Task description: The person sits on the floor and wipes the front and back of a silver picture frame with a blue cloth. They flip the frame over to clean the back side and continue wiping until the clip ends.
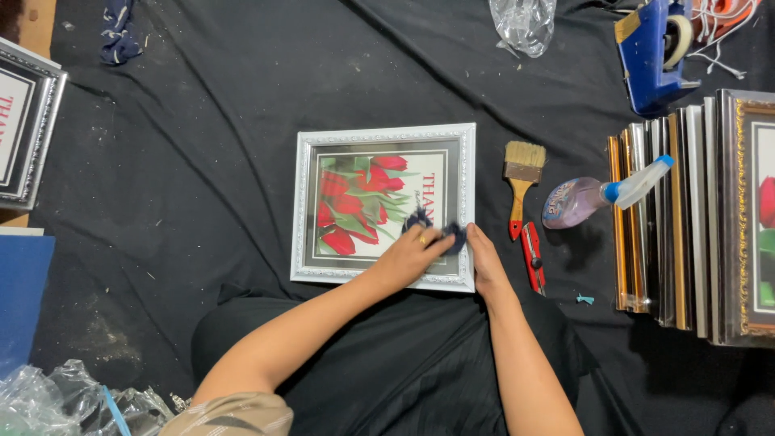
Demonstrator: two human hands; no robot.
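Note:
A silver-white picture frame (382, 137) with a red tulip picture lies flat on the black cloth in the middle. My left hand (410, 254) presses a small dark blue rag (436, 228) on the glass near the frame's lower right part. My right hand (485, 262) rests flat against the frame's right edge at the lower corner, steadying it. A ring shows on a finger of my left hand.
Right of the frame lie a paintbrush (521, 179) with a red handle, a red utility knife (532, 257) and a spray bottle (597, 195) leaning on a stack of frames (694, 218). A blue tape dispenser (652, 52) and plastic wrap (525, 24) sit at the top. Another frame (24, 121) is at the left.

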